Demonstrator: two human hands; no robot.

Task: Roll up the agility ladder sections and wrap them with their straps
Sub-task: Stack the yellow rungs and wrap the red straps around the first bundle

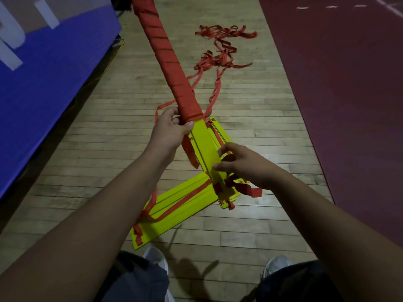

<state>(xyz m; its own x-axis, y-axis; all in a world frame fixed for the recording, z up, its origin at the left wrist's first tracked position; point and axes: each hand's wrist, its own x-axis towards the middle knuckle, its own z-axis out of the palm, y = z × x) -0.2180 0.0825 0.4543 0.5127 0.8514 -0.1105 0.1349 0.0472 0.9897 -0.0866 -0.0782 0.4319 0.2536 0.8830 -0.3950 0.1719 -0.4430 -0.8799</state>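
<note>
I hold a long bundle of yellow ladder rungs (205,147), tilted away from me, with most of its length wound in red strap (163,51). My left hand (172,129) grips the bundle just below the wrapped part. My right hand (242,164) pinches the bare yellow near end, fingers curled round its edge. A loose red strap tail (190,152) hangs under the bundle. On the floor below lie two more stacks of yellow rungs (178,205) with red straps running along them.
A tangle of loose red strap (222,46) lies on the wooden floor farther ahead. A blue padded mat (48,79) stands along the left. Dark red court surface (349,94) runs along the right. My shoes (154,258) are at the bottom.
</note>
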